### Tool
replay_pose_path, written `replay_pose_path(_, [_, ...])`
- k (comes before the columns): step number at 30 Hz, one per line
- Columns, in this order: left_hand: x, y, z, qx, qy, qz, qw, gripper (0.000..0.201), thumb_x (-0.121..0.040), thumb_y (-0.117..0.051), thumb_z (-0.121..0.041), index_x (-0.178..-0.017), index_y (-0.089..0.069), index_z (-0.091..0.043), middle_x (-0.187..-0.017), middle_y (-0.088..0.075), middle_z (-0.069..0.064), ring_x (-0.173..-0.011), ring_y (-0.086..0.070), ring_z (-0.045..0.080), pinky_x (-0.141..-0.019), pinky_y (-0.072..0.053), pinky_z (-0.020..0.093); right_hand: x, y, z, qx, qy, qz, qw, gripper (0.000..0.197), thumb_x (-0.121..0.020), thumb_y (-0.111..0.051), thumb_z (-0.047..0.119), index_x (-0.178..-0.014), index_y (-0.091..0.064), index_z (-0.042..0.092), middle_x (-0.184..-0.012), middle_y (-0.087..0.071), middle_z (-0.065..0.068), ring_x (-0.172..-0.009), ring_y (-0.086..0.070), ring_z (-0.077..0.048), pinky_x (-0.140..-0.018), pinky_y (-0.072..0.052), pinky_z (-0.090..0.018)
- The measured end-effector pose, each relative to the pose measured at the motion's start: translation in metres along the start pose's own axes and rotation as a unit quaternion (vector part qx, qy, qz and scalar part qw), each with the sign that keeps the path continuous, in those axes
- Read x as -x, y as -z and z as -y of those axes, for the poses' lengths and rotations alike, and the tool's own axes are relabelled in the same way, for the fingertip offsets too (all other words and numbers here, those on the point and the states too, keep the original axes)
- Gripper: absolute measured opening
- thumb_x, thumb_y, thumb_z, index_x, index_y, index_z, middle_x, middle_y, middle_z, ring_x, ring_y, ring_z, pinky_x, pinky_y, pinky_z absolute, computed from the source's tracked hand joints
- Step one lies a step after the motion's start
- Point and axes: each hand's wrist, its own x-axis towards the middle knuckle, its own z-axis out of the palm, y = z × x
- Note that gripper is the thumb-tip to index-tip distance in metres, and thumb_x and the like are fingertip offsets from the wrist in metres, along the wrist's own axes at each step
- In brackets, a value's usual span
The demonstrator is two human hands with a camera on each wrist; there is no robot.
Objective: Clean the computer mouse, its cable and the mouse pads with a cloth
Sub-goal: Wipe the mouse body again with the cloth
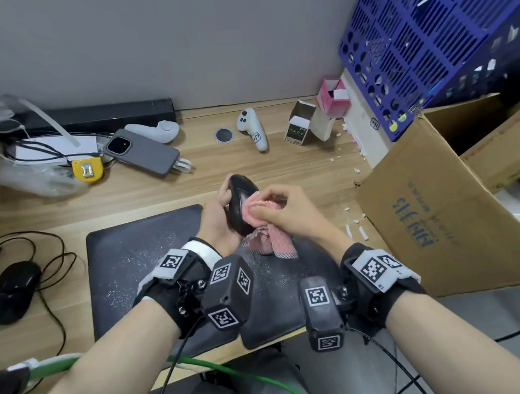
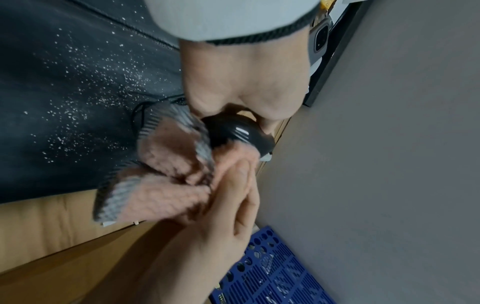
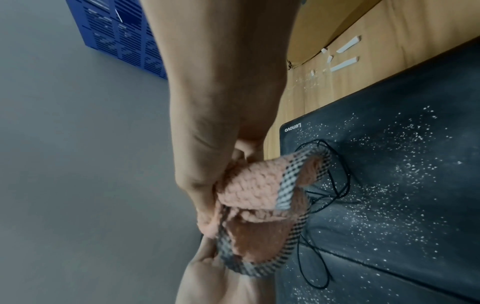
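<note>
Pink cloth, bunched in the fingers of the right hand, presses on the side of the black mouse in the head view. The left hand cups the mouse from the other side, fingers curled round its far end, holding it clear above the dusty pad. Its long axis runs away from the body, so both hands meet it side-on; the right is the wiping one. A second mouse lies well apart on the left. A cardboard box to the right lies open; its contents cannot be made out. A blue crate behind it holds small items I cannot name.

From the left wrist, the mouse sits just beyond the palm, with the cloth below it pinched by the right hand.

From the right wrist, the fingers grip the cloth; the mouse is hidden behind it. The thin cable lies in loops on the pad, white specks all round it. Cable and pads look not yet wiped.
</note>
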Motion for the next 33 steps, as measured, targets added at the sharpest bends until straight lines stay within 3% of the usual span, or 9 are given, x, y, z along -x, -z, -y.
replay_pose_path(5, [0.019,0.000,0.003,-0.026,0.050,0.108,0.993,0.044,-0.100,-0.032,-0.014,-0.140,-0.047,-0.026,-0.134,-0.057,0.010,-0.107,-0.061,0.028,-0.083,-0.052,0.041,-0.017,0.010,0.005,-0.008,-0.030,-0.113,0.993,0.014,-0.084,-0.071,0.028,-0.083,-0.066,0.016,-0.085,-0.069,-0.002,-0.083,-0.066,-0.022,-0.081,-0.055,-0.043])
replay_pose_path(8, [0.025,0.005,0.002,-0.084,0.049,0.140,0.985,0.044,-0.101,-0.029,-0.014,-0.138,-0.048,-0.027,-0.133,-0.059,0.007,-0.106,-0.061,0.028,-0.078,-0.055,0.038,-0.023,0.009,0.006,0.005,-0.030,-0.130,0.991,0.009,-0.086,-0.069,0.024,-0.081,-0.065,0.018,-0.083,-0.068,0.001,-0.082,-0.065,-0.019,-0.082,-0.055,-0.044])
replay_pose_path(13, [0.007,0.007,0.001,-0.083,0.020,0.017,0.996,0.042,-0.103,-0.028,-0.023,-0.138,-0.048,-0.012,-0.132,-0.056,0.020,-0.097,-0.062,0.030,-0.071,-0.057,0.035,-0.013,-0.005,0.009,0.034,-0.013,-0.011,0.999,0.007,-0.084,-0.072,0.022,-0.083,-0.065,0.024,-0.085,-0.067,0.005,-0.071,-0.060,0.003,-0.064,-0.047,-0.015])
replay_pose_path(16, [0.001,0.009,0.001,-0.098,0.005,-0.071,0.993,0.044,-0.100,-0.032,-0.026,-0.136,-0.051,-0.008,-0.133,-0.055,0.021,-0.105,-0.059,0.032,-0.083,-0.052,0.041,-0.006,-0.013,0.001,0.065,0.008,0.012,0.998,0.009,-0.079,-0.076,0.026,-0.081,-0.070,0.032,-0.088,-0.072,0.011,-0.085,-0.064,-0.004,-0.080,-0.051,-0.024])
replay_pose_path(18, [0.000,0.010,0.001,-0.096,0.001,-0.074,0.993,0.044,-0.099,-0.034,-0.025,-0.134,-0.052,-0.006,-0.130,-0.057,0.020,-0.110,-0.059,0.034,-0.090,-0.051,0.043,-0.004,-0.011,-0.003,0.044,-0.004,-0.030,0.999,0.008,-0.080,-0.074,0.027,-0.080,-0.069,0.034,-0.086,-0.071,0.012,-0.082,-0.063,-0.003,-0.076,-0.049,-0.025])
replay_pose_path(27, [0.017,0.013,-0.004,-0.196,0.015,0.002,0.980,0.035,-0.097,-0.032,-0.023,-0.092,-0.061,-0.004,-0.074,-0.061,0.017,-0.051,-0.057,0.027,-0.043,-0.044,0.024,-0.025,0.004,0.006,-0.002,-0.054,-0.122,0.991,0.016,-0.089,-0.066,0.031,-0.085,-0.064,0.016,-0.078,-0.058,0.006,-0.072,-0.053,-0.010,-0.067,-0.044,-0.027])
replay_pose_path(29, [0.012,0.014,-0.006,-0.192,-0.007,-0.028,0.981,0.033,-0.097,-0.035,-0.025,-0.100,-0.063,-0.008,-0.083,-0.064,0.014,-0.061,-0.061,0.026,-0.053,-0.050,0.027,-0.023,-0.001,0.010,-0.008,-0.057,-0.097,0.994,0.015,-0.089,-0.066,0.030,-0.085,-0.062,0.016,-0.081,-0.060,0.005,-0.075,-0.057,-0.011,-0.067,-0.048,-0.029])
replay_pose_path(31, [0.007,0.012,-0.007,-0.180,-0.026,-0.062,0.981,0.034,-0.097,-0.039,-0.028,-0.109,-0.065,-0.010,-0.094,-0.068,0.012,-0.079,-0.065,0.027,-0.073,-0.053,0.035,-0.018,-0.010,0.012,0.004,-0.049,-0.055,0.997,0.012,-0.088,-0.067,0.029,-0.084,-0.061,0.019,-0.081,-0.059,0.007,-0.072,-0.056,-0.006,-0.061,-0.043,-0.018])
replay_pose_path(33, [0.003,0.011,-0.006,-0.165,-0.032,-0.065,0.984,0.034,-0.097,-0.039,-0.026,-0.107,-0.065,-0.008,-0.091,-0.071,0.012,-0.079,-0.067,0.026,-0.076,-0.054,0.035,-0.012,-0.018,0.013,0.039,-0.019,-0.018,0.999,0.007,-0.086,-0.070,0.024,-0.085,-0.064,0.020,-0.079,-0.060,0.009,-0.067,-0.051,-0.001,-0.056,-0.037,-0.010])
